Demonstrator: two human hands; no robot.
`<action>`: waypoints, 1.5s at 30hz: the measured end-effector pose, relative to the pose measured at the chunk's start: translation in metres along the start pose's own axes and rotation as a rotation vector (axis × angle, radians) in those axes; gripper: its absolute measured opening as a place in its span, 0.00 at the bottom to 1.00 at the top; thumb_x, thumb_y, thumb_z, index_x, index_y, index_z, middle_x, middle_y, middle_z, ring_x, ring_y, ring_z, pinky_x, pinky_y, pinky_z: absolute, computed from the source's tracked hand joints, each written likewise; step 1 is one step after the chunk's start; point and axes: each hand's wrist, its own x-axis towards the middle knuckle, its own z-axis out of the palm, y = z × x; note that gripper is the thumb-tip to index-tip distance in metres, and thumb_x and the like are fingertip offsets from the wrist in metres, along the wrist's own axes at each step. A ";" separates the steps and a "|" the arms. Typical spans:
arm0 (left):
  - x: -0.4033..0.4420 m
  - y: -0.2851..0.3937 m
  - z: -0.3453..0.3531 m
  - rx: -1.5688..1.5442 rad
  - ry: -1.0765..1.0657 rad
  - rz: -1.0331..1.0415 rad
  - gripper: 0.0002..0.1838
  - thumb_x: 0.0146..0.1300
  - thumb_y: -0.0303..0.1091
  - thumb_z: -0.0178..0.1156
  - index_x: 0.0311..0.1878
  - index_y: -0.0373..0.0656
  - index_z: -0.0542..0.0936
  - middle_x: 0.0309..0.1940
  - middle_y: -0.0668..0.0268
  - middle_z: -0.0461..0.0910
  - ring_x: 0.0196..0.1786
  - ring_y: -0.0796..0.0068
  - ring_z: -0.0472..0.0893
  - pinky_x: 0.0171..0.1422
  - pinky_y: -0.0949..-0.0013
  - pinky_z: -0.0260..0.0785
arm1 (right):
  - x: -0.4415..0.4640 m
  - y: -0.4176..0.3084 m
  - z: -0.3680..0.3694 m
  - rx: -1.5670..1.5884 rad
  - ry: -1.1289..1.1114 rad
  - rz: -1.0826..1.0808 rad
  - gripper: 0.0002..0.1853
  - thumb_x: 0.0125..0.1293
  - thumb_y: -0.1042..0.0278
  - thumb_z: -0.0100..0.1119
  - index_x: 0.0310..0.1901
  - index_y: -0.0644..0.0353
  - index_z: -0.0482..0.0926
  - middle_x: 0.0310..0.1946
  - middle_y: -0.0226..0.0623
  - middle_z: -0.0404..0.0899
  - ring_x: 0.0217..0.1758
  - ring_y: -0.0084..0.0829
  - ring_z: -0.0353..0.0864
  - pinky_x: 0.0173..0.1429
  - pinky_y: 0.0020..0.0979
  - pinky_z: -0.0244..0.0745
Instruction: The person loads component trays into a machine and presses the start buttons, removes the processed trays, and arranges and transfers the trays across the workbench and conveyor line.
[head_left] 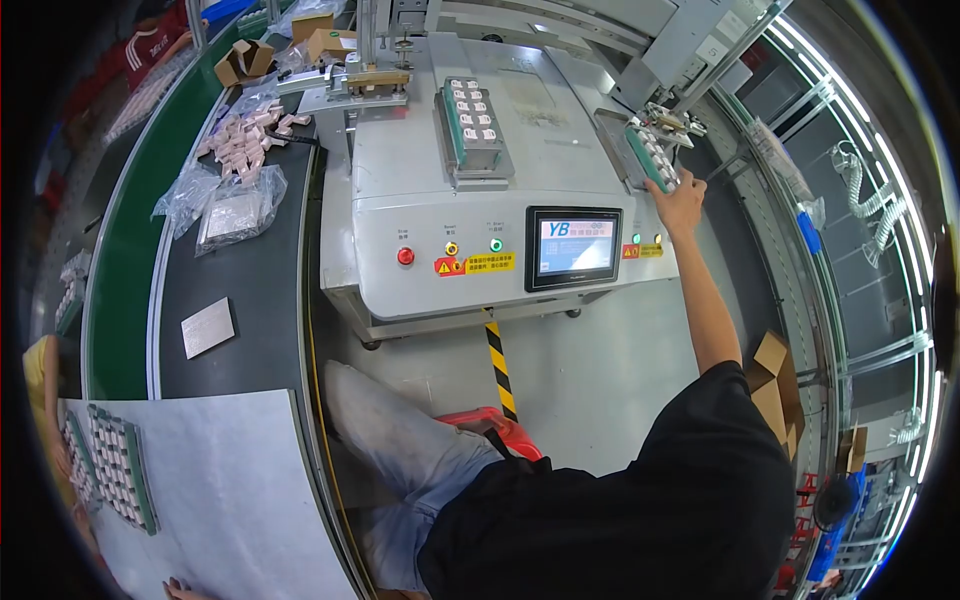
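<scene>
Hands: right (680,203) gripping green fixture (652,160), left (180,590) can't tell; screen (574,247) reads "YB".

The near end of the green tray (637,152) is partly covered by the right hand (680,203); below-left of the hand, small text on the screen (578,246) cannot be read.

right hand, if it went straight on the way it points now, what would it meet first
The green tray of pale parts, whose near end the right hand already seems to touch; the metal fixture looks close too, though depth is unclear.
</scene>
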 end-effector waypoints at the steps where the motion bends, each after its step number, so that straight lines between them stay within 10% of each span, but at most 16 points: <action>1: -0.001 0.001 0.000 0.000 -0.008 0.003 0.22 0.72 0.39 0.58 0.51 0.23 0.74 0.42 0.41 0.81 0.40 0.53 0.82 0.46 0.53 0.79 | -0.001 -0.002 0.003 0.020 0.039 0.049 0.43 0.50 0.45 0.79 0.64 0.60 0.74 0.61 0.50 0.65 0.64 0.55 0.72 0.63 0.50 0.74; 7: -0.003 0.004 -0.001 0.011 -0.024 0.023 0.21 0.72 0.38 0.57 0.51 0.23 0.74 0.42 0.41 0.80 0.40 0.52 0.81 0.46 0.52 0.78 | -0.001 -0.008 0.030 0.223 0.206 0.098 0.48 0.48 0.57 0.82 0.70 0.57 0.65 0.67 0.51 0.56 0.72 0.56 0.54 0.69 0.60 0.62; 17: 0.003 -0.006 0.000 0.153 0.009 0.046 0.20 0.69 0.38 0.60 0.48 0.25 0.76 0.42 0.41 0.80 0.41 0.50 0.80 0.49 0.51 0.75 | 0.044 -0.031 0.064 0.258 0.104 0.252 0.51 0.47 0.53 0.82 0.71 0.55 0.63 0.66 0.51 0.56 0.72 0.56 0.55 0.72 0.61 0.57; 22: 0.005 -0.012 0.002 0.126 0.037 0.037 0.20 0.68 0.38 0.61 0.48 0.25 0.76 0.40 0.41 0.81 0.40 0.51 0.80 0.49 0.51 0.75 | 0.050 -0.014 0.056 0.106 0.014 0.202 0.51 0.49 0.33 0.74 0.69 0.56 0.68 0.64 0.52 0.74 0.69 0.52 0.70 0.71 0.60 0.57; 26: 0.006 -0.012 0.002 0.153 0.046 0.045 0.19 0.68 0.37 0.62 0.47 0.25 0.76 0.39 0.42 0.81 0.40 0.51 0.80 0.49 0.51 0.75 | 0.056 -0.002 0.058 0.151 -0.041 0.135 0.46 0.51 0.39 0.74 0.67 0.56 0.71 0.61 0.48 0.78 0.69 0.51 0.70 0.72 0.59 0.53; 34: -0.002 0.011 0.002 0.092 0.002 0.026 0.18 0.68 0.36 0.61 0.47 0.25 0.75 0.39 0.44 0.80 0.39 0.52 0.79 0.47 0.51 0.75 | -0.026 0.002 0.036 0.185 0.421 -0.070 0.27 0.68 0.50 0.63 0.61 0.61 0.74 0.52 0.50 0.74 0.60 0.51 0.71 0.65 0.52 0.62; 45: 0.009 -0.019 0.005 0.044 0.120 -0.028 0.19 0.72 0.39 0.56 0.54 0.31 0.78 0.39 0.51 0.84 0.37 0.59 0.82 0.42 0.60 0.76 | -0.173 0.025 0.029 0.261 0.046 -0.133 0.20 0.76 0.55 0.55 0.58 0.63 0.77 0.52 0.53 0.74 0.58 0.52 0.73 0.62 0.47 0.71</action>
